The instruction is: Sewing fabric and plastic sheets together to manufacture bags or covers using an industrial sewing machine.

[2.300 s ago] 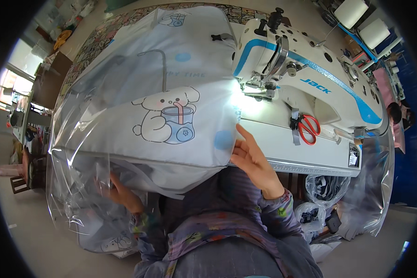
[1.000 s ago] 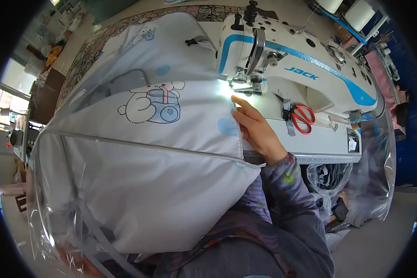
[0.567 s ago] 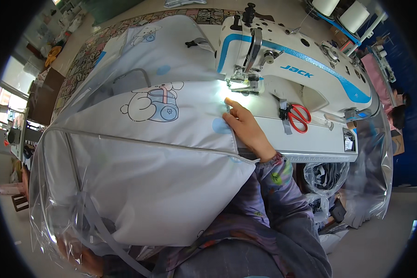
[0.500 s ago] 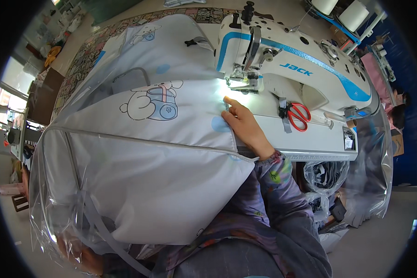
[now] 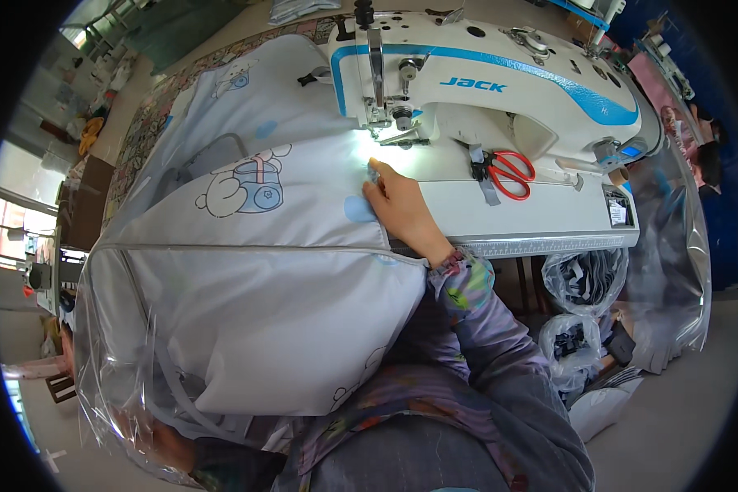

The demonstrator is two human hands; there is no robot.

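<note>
A large light-grey fabric piece [image 5: 262, 320] with bear prints, blue spots and grey piping drapes from the sewing machine [image 5: 484, 74] down over my lap. My right hand [image 5: 406, 209] pinches its right edge between thumb and fingers, just in front of the lit needle area [image 5: 377, 148]. At the lower left, my left hand [image 5: 168, 443] is beside the hanging clear plastic sheet [image 5: 111, 385], which joins the fabric's left side. Glare and plastic blur its fingers, so its grip does not show. A grey strap [image 5: 172, 373] hangs close to it.
Red-handled scissors [image 5: 512, 175] lie on the machine bed [image 5: 541, 217], right of my right hand. Below the bed edge, plastic bags [image 5: 586, 283] hold dark strips. More clear plastic [image 5: 672, 246] hangs at the right. A patterned cloth [image 5: 139, 152] covers the table behind the fabric.
The view has turned a little, so machine and scissors sit further left in the picture. My right hand keeps its pinch near the needle; my left hand stays low by the plastic.
</note>
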